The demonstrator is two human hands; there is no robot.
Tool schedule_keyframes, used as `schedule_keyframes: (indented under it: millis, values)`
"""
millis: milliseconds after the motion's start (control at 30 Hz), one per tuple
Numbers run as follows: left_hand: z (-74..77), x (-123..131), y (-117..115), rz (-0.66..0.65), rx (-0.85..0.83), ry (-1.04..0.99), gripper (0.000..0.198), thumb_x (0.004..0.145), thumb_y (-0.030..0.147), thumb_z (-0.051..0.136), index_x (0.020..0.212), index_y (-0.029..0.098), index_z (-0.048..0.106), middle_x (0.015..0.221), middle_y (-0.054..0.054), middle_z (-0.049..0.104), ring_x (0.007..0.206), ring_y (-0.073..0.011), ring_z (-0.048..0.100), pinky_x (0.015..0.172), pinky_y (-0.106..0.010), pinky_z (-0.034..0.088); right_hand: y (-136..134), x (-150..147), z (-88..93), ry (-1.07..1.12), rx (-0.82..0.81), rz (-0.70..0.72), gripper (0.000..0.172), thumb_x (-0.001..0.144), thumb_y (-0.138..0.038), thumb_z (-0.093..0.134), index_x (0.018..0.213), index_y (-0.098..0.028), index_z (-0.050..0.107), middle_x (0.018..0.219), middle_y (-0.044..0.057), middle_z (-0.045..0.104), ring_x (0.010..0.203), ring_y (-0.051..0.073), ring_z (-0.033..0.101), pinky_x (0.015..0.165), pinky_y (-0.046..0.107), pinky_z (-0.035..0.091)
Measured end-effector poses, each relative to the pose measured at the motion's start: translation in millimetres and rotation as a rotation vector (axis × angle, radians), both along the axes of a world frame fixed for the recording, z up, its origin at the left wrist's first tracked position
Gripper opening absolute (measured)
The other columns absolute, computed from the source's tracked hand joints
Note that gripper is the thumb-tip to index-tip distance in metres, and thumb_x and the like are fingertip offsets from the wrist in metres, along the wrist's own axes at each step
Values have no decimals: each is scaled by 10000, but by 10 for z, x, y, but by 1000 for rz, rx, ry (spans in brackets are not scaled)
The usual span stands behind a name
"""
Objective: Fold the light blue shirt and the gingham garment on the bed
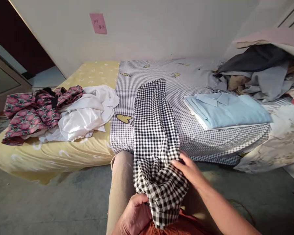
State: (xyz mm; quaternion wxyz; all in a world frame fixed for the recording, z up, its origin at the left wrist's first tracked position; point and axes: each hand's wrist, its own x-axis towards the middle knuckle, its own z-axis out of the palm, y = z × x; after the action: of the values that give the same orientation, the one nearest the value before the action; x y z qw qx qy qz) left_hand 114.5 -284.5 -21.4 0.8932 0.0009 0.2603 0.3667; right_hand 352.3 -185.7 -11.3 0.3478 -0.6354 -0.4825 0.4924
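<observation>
A black-and-white checked garment point(153, 130), folded into a long narrow strip, runs from the bed's surface down over its front edge to my lap. Its near end is bunched and creased. My left hand point(137, 213) grips the lower left edge, thumb on top and the other fingers partly hidden below the cloth. Higher up, my right hand point(189, 169) pinches the right edge, with some fingertips hidden by the fabric. The garment's exact kind does not show.
To the left lie a crumpled floral garment point(31, 114) and white clothes point(80, 119) on a yellow sheet point(71, 160). A folded light blue shirt point(232, 112) sits to the right on the patterned sheet point(198, 76). Behind it, dark and grey clothes point(259, 65) are heaped.
</observation>
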Motion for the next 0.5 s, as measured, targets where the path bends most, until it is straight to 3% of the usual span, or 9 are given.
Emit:
schedule_keyframes:
  millis: [67, 167, 233, 300, 400, 500]
  values:
    - [27, -22, -42, 2, 27, 28, 569, 680, 246, 793, 1225, 100, 719, 1081, -166, 816, 1163, -388, 711, 1121, -526, 435, -35, 8, 108, 191, -73, -101, 505, 835, -525, 679, 1265, -261, 693, 1329, 108, 722, 1314, 345, 619, 1158, 526, 453]
    - [64, -50, -71, -12, 37, 55, 607, 685, 317, 856, 1238, 111, 716, 1074, -165, 817, 1175, -393, 707, 1130, -531, 433, -151, 105, 246, 391, -109, -147, 596, 874, -535, 655, 1409, -277, 603, 1224, 107, 768, 1214, 337, 686, 1038, 516, 547]
    - [90, -58, -73, -47, 28, 55, 599, 698, 365, 862, 1222, 109, 724, 1070, -168, 816, 1180, -398, 705, 1131, -533, 433, -258, 166, 302, 414, -150, -74, 687, 877, -613, 644, 1482, -305, 535, 1260, 126, 752, 1187, 330, 701, 985, 505, 572]
    - [124, -52, -77, -80, 19, 64, 554, 721, 359, 839, 1202, 105, 731, 1075, -170, 815, 1186, -403, 702, 1128, -533, 438, -374, 208, 333, 391, -208, 93, 804, 844, -704, 648, 1528, -317, 481, 1294, 148, 731, 1165, 329, 711, 939, 502, 589]
    - [178, -28, -114, -117, -4, 111, 461, 747, 207, 752, 1197, 107, 726, 1073, -156, 818, 1181, -386, 707, 1119, -517, 446, -543, 263, 379, 309, -237, 316, 889, 802, -692, 710, 1559, -306, 447, 1322, 146, 713, 1120, 309, 725, 909, 480, 603]
    - [181, -9, -183, -68, -97, 223, 475, 725, 110, 690, 1200, 101, 697, 1061, -142, 820, 1162, -350, 719, 1096, -474, 467, -697, 374, 446, 239, -315, 281, 834, 822, -628, 706, 1561, -328, 465, 1216, 123, 748, 782, 232, 744, 631, 339, 611]
